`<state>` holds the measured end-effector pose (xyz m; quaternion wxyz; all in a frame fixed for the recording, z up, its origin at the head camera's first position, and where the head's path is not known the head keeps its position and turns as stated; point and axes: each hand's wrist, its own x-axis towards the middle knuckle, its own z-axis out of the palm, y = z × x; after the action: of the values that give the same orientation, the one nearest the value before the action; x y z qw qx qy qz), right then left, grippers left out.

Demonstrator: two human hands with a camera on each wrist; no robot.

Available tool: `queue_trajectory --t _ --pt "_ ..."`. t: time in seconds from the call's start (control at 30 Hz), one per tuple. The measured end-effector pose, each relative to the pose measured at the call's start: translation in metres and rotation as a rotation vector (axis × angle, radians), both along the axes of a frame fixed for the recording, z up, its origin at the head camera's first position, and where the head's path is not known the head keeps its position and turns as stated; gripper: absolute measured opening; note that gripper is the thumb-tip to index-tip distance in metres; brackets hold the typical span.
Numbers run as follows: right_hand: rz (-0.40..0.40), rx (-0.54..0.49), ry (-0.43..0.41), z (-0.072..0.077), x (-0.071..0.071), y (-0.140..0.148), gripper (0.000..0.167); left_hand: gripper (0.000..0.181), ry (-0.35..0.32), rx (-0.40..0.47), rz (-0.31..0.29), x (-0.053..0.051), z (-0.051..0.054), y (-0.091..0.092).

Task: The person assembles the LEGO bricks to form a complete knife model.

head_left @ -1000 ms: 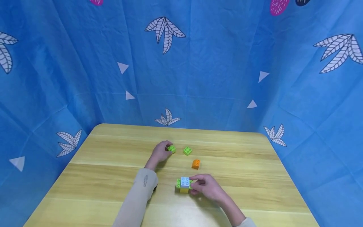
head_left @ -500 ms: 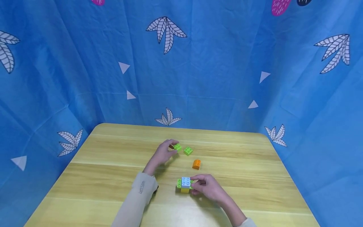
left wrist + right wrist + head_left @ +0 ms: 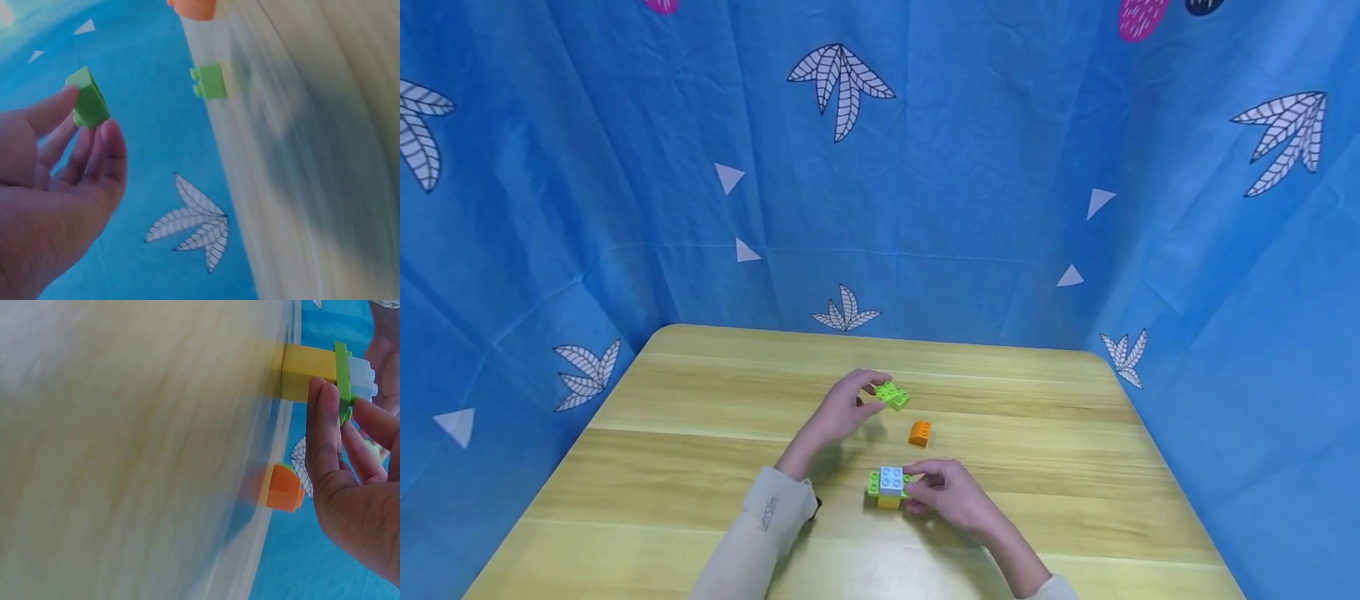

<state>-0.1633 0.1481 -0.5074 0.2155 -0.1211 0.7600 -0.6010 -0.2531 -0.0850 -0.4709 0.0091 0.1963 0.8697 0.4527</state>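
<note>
My left hand [image 3: 842, 410] pinches a green brick [image 3: 92, 103] between thumb and fingers, held up off the table. In the head view it overlaps a second green brick [image 3: 902, 401], which lies on the table; the left wrist view shows the two apart. My right hand [image 3: 953, 496] grips the right end of a green plate [image 3: 342, 369] in a small stack. Beneath that plate is a yellow block [image 3: 306, 367], and a light blue brick [image 3: 891, 480] sits on top. The stack stands upright on the table. An orange curved brick [image 3: 919, 433] lies between the stack and the loose green brick.
The wooden table [image 3: 700, 392] has rounded far corners. A blue curtain [image 3: 970, 167] with leaf prints hangs behind it and along both sides.
My left hand has carried its green brick to the right, from the table's far middle to over the other green brick. The right hand and the stack have stayed in place.
</note>
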Motion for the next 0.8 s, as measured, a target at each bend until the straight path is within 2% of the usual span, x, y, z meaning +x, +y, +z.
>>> queue_trajectory --t 0.3,0.6,0.8 --pt "0.007 -0.009 0.005 0.002 0.001 0.0 0.04 0.045 0.011 0.001 -0.09 0.018 0.006 0.005" --pt "0.003 -0.001 0.023 0.004 0.001 0.001 0.041 0.045 0.049 -0.009 -0.166 0.038 0.012 -0.001" --pt "0.007 0.001 0.022 0.004 0.002 0.0 0.041 0.046 0.016 -0.026 -0.182 0.052 0.012 -0.008"
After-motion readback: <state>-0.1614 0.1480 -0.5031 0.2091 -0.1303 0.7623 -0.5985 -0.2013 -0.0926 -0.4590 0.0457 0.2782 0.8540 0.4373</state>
